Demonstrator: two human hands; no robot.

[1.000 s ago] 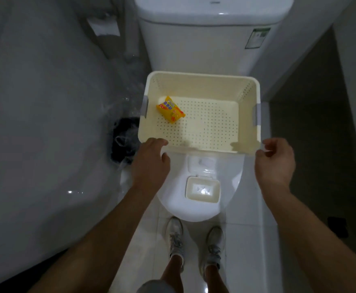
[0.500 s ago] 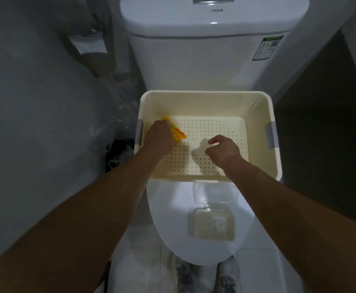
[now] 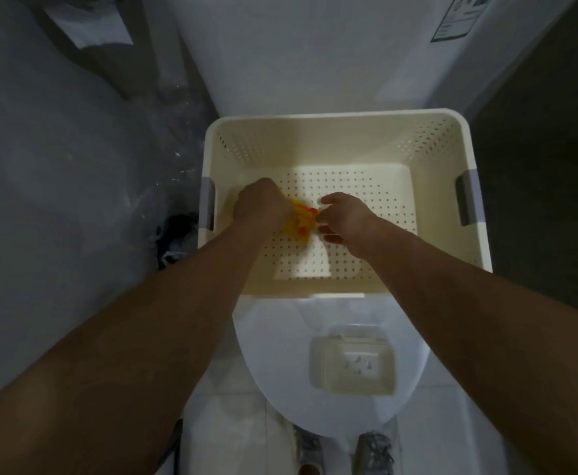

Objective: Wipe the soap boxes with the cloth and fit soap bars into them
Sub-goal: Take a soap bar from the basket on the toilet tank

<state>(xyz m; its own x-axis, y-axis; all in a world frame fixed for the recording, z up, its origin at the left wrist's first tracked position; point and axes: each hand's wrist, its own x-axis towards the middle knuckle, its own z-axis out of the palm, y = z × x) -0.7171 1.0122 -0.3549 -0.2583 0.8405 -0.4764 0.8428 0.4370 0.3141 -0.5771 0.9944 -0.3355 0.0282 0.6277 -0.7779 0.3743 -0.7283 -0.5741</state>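
The left hand (image 3: 262, 204) covers much of the yellow soap packet (image 3: 301, 222), whose print is blurred past reading. The right hand (image 3: 346, 219) hides its own fingertips. At the upper right edge, the tank's label (image 3: 459, 17) is cropped and illegible.

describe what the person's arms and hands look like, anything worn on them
Both forearms are bare up to the frame edge: no sleeves show. The left hand and right hand have no gloves, and no watch, ring or wristband is visible. The picture is dim, so small details could be missed.
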